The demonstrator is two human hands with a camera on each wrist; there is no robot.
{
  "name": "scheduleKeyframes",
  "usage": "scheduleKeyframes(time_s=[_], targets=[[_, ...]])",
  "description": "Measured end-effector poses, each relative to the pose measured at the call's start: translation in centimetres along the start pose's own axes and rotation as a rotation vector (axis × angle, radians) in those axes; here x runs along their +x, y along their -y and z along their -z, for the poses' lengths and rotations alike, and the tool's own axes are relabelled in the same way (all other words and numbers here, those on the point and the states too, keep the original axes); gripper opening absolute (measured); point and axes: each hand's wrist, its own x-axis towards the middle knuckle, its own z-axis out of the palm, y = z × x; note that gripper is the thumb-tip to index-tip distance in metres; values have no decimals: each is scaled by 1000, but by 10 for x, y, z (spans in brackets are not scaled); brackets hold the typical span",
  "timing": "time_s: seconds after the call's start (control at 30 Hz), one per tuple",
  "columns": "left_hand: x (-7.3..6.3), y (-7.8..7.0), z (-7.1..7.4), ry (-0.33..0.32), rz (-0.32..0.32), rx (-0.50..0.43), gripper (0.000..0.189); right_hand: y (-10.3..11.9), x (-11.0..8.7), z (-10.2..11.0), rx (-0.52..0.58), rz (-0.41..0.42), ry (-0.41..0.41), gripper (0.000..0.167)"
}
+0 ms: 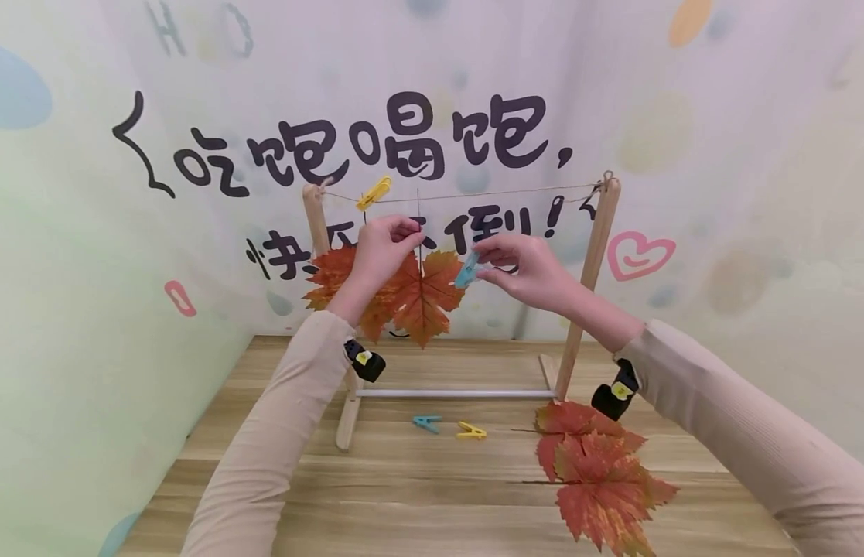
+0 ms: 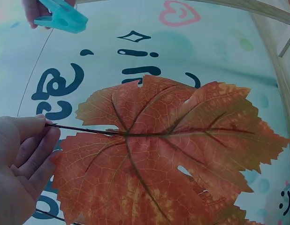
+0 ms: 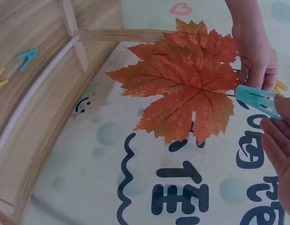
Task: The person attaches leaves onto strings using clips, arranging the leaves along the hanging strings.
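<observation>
My left hand pinches the thin dark stem of an orange-red maple-like leaf, which hangs tip down just below the twine. The stem's upper end reaches past the twine. A light blue clothespin is held between the thumb and fingers of my right hand, to the right of that stem and apart from the twine. Another leaf hangs on the left, partly behind the left hand and the first leaf; a yellow clothespin sits on the twine above it.
Two wooden posts carry the twine, joined low down by a white rod. On the table lie a blue clothespin, a yellow clothespin and two overlapping red leaves at the right. A printed cloth hangs behind.
</observation>
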Motion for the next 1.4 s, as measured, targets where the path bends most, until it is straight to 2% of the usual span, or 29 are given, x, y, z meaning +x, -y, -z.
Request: scheduleKeyframes(time_s=[0.17,0.3,0.6,0.9,1.2,1.4], targets=[[2,2,0,-32,-1,28,14,3,10,1,-29,-9,-63,27],[2,6,-1,-27,7,57,13,6,18,1,-46,-29,-129,27],[1,11,-7,-35,18,57,14,13,34,4,-51,-97,-230,26],[-1,13,-7,-55,6,39,14,22,55,5,-101,-106,-277,25],[2,11,-10,-45,-4,42,14,20,70,5,-124,-108,-350,19],[2,11,-13,-44,13,15,15,17,77,3,-118,-134,-367,19]])
